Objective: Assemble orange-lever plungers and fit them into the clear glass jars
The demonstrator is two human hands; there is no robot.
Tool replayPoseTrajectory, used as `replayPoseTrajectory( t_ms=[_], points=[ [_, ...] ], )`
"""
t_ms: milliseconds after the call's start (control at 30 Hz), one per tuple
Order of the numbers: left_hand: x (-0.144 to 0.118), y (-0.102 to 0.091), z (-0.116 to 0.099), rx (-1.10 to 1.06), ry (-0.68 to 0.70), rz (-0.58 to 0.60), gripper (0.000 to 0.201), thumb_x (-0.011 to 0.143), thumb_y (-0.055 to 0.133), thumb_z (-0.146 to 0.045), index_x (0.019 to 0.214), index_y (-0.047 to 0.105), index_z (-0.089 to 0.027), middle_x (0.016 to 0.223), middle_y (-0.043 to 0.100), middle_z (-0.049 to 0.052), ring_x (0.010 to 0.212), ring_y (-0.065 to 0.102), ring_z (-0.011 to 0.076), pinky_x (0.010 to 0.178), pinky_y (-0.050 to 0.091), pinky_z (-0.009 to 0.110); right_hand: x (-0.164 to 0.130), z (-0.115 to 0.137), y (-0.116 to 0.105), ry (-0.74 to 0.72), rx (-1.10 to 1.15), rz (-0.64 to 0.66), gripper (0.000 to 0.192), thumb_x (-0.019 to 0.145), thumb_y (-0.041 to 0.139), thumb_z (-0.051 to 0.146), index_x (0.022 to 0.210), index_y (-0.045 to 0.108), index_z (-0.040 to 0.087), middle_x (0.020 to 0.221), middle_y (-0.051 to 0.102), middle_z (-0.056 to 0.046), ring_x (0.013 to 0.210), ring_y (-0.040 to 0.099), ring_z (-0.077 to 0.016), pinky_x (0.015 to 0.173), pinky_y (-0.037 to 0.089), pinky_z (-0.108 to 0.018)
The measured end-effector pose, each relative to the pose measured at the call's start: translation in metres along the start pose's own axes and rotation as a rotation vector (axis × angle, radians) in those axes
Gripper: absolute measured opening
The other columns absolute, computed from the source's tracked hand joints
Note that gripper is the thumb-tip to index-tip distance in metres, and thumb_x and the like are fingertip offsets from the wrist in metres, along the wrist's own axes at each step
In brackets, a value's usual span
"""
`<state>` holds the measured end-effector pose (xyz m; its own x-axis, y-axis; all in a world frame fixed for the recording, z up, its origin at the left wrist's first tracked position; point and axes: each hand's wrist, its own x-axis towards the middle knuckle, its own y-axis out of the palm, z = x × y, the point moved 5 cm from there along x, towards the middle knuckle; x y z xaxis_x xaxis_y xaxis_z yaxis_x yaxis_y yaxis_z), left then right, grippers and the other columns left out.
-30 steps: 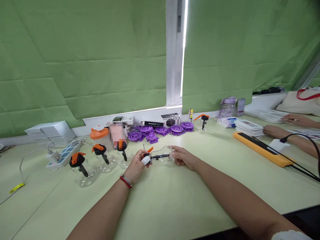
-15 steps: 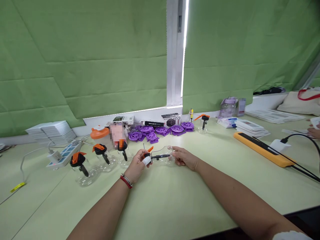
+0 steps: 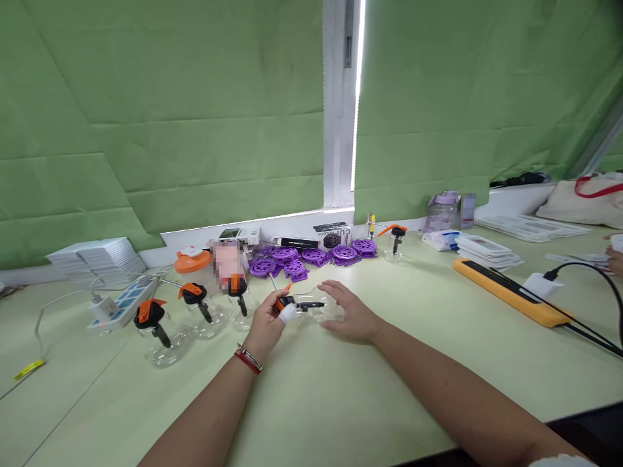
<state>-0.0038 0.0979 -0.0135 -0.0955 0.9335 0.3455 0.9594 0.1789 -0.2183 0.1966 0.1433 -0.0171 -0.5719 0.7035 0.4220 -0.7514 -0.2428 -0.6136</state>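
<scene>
A clear bottle [image 3: 314, 316] with a black-and-orange lid lies nearly sideways above the table, a dark tube inside it. My left hand [image 3: 270, 321] is closed round the lid end; a white wrap covers its thumb, and the orange lever sticks up past the fingers. At the base end, my right hand [image 3: 353, 311] has its thumb and fingers spread apart on either side of the bottle; contact is hard to judge through the clear wall. Similar lidded bottles stand at the left, a near one [image 3: 163, 337], a middle one [image 3: 207, 314] and a far one [image 3: 241, 305].
Purple wheel-shaped plastic parts [image 3: 287, 256] lie in a heap behind my hands. Another lidded bottle [image 3: 395, 243] stands behind to the right. A yellow power strip [image 3: 511, 292] with cables is at the right, a white power strip [image 3: 121, 311] at the left. Someone's hand [image 3: 616, 256] shows at the right edge.
My right hand has gone from fingers gathered on the bottle's base to fingers spread apart around it. The bottle's lid end has shifted slightly left with my left hand.
</scene>
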Motion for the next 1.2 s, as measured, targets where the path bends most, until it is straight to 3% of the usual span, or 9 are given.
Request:
replayPoseTrajectory(
  t_ms=[100,167,333,400,533,633,800,967,1200],
  points=[
    [-0.004,0.004,-0.01,0.054,0.176,0.046,0.064,0.078,0.059,-0.028,0.135,0.029,-0.023,0.115,0.053,0.01,0.096,0.057,0.0171,0.081,0.048,0.033,0.002,-0.004,0.005,0.071,-0.113,-0.06,0.08,0.062,0.073,0.039,0.133,0.038,0.026,0.134,0.041,-0.008,0.12,0.043,-0.0244,0.099,0.037,-0.04],
    [-0.007,0.0,-0.021,0.208,0.336,-0.003,0.072,0.078,0.06,-0.025,0.138,0.022,-0.022,0.123,0.047,0.013,0.104,0.054,0.0201,0.087,0.046,0.038,0.003,-0.013,0.005,0.168,-0.158,-0.099,0.078,0.064,0.07,0.045,0.131,0.038,0.023,0.128,0.048,-0.01,0.115,0.048,-0.0247,0.096,0.039,-0.039],
    [-0.02,-0.032,-0.051,0.672,0.714,-0.559,0.076,0.066,0.07,-0.021,0.131,0.03,-0.018,0.133,0.036,0.017,0.128,0.032,0.0314,0.105,0.024,0.053,0.004,-0.043,-0.011,0.366,-0.311,-0.175,0.072,0.068,0.063,0.057,0.126,0.044,0.018,0.116,0.057,-0.012,0.106,0.053,-0.0265,0.09,0.04,-0.038],
    [-0.02,-0.046,-0.051,0.691,0.717,-0.7,0.082,0.064,0.071,-0.021,0.133,0.025,-0.018,0.138,0.029,0.019,0.131,0.028,0.0327,0.107,0.021,0.053,0.005,-0.056,-0.02,0.447,-0.355,-0.19,0.072,0.069,0.061,0.06,0.124,0.045,0.017,0.114,0.059,-0.012,0.105,0.054,-0.0269,0.09,0.038,-0.037],
    [-0.009,-0.066,-0.029,0.599,0.493,-0.77,0.085,0.065,0.069,-0.023,0.134,0.02,-0.016,0.138,0.025,0.019,0.131,0.025,0.0311,0.109,0.018,0.049,0.005,-0.078,-0.034,0.558,-0.439,-0.164,0.075,0.071,0.057,0.062,0.127,0.042,0.014,0.113,0.06,-0.014,0.108,0.052,-0.0282,0.092,0.034,-0.038],
    [-0.001,-0.074,-0.007,0.457,0.272,-0.746,0.083,0.065,0.067,-0.022,0.133,0.02,-0.017,0.134,0.03,0.016,0.127,0.032,0.0272,0.108,0.023,0.044,0.004,-0.088,-0.042,0.592,-0.483,-0.146,0.076,0.073,0.055,0.062,0.13,0.04,0.014,0.116,0.059,-0.015,0.111,0.05,-0.0292,0.092,0.032,-0.038],
    [0.008,-0.069,0.016,0.251,0.03,-0.564,0.08,0.069,0.063,-0.017,0.134,0.017,-0.022,0.133,0.038,0.014,0.121,0.043,0.0247,0.103,0.031,0.044,0.002,-0.092,-0.045,0.604,-0.501,-0.144,0.077,0.075,0.052,0.061,0.134,0.035,0.014,0.118,0.058,-0.015,0.113,0.049,-0.0291,0.092,0.031,-0.037],
    [0.011,-0.047,0.025,0.163,0.021,-0.364,0.071,0.067,0.061,-0.01,0.13,0.03,-0.023,0.136,0.04,0.013,0.128,0.037,0.0256,0.108,0.025,0.045,0.004,-0.085,-0.037,0.559,-0.497,-0.124,0.077,0.075,0.051,0.062,0.133,0.036,0.015,0.117,0.058,-0.015,0.112,0.049,-0.0294,0.093,0.03,-0.037],
    [0.014,-0.001,0.023,0.189,0.089,-0.086,0.074,0.07,0.058,-0.009,0.135,0.027,-0.021,0.133,0.042,0.011,0.128,0.037,0.0241,0.11,0.02,0.045,0.008,-0.068,-0.019,0.417,-0.477,-0.1,0.076,0.076,0.05,0.063,0.133,0.036,0.015,0.11,0.06,-0.015,0.109,0.051,-0.0276,0.091,0.032,-0.035]
  ],
)
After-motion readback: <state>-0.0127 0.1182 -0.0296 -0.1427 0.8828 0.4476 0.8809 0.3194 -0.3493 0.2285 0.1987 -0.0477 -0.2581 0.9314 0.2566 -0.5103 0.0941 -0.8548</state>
